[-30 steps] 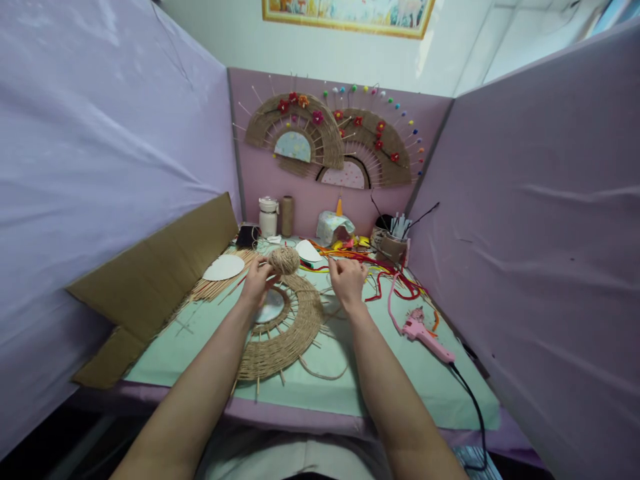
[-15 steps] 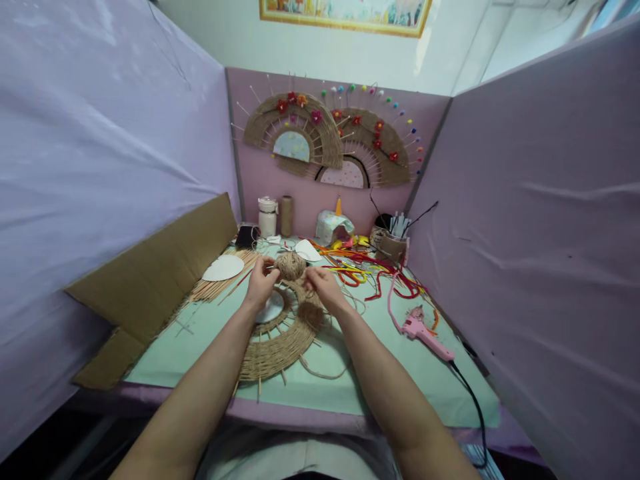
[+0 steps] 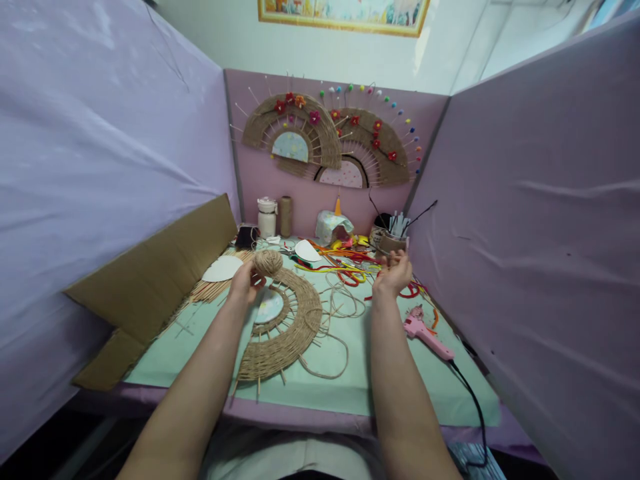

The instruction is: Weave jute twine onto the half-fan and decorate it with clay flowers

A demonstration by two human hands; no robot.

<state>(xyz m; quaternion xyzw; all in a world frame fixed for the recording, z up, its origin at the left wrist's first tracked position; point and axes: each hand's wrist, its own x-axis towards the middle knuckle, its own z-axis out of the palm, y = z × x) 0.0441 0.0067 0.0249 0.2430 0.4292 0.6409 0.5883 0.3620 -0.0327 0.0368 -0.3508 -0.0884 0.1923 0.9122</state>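
My left hand (image 3: 245, 281) is closed round a ball of brown jute twine (image 3: 268, 263), held up over the table's middle. My right hand (image 3: 393, 275) is out to the right with its fingers pinched, apparently on the thin twine strand drawn from the ball; the strand itself is too fine to see clearly. Under both hands lies a half-round woven fan piece (image 3: 290, 330) of twine over wooden sticks, with a pale centre disc (image 3: 269, 307). Loose twine (image 3: 336, 312) loops on the mat beside it.
A pink glue gun (image 3: 424, 333) with a black cord lies at the right. Coloured cords (image 3: 345, 265), a cup of tools (image 3: 391, 239), jars (image 3: 267, 215) and a paper half-disc (image 3: 223, 268) crowd the back. A cardboard sheet (image 3: 150, 273) leans on the left. Two finished fans (image 3: 330, 137) hang on the wall.
My right hand has swung from beside the ball out to the right. My left hand has shifted the ball slightly left. More loose twine now lies on the mat.
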